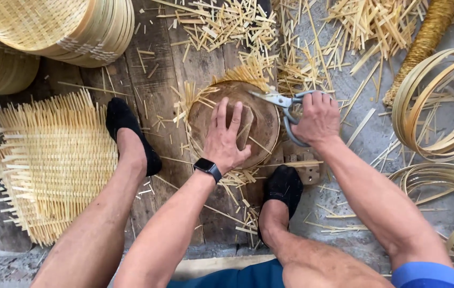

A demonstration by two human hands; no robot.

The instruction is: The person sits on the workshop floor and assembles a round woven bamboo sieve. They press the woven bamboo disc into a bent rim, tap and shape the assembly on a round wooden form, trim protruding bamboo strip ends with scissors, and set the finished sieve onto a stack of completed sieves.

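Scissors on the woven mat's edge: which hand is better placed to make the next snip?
Right. The right hand already grips the scissors, blades at the mat's far edge. The left hand lies flat on the round wooden form, pinning it.

The floor is of dark, worn wooden planks (pixel 157 80) on the left and grey concrete (pixel 365 133) on the right. Short pale bamboo offcuts (pixel 227 24) lie scattered over both. The light is soft, even daylight.
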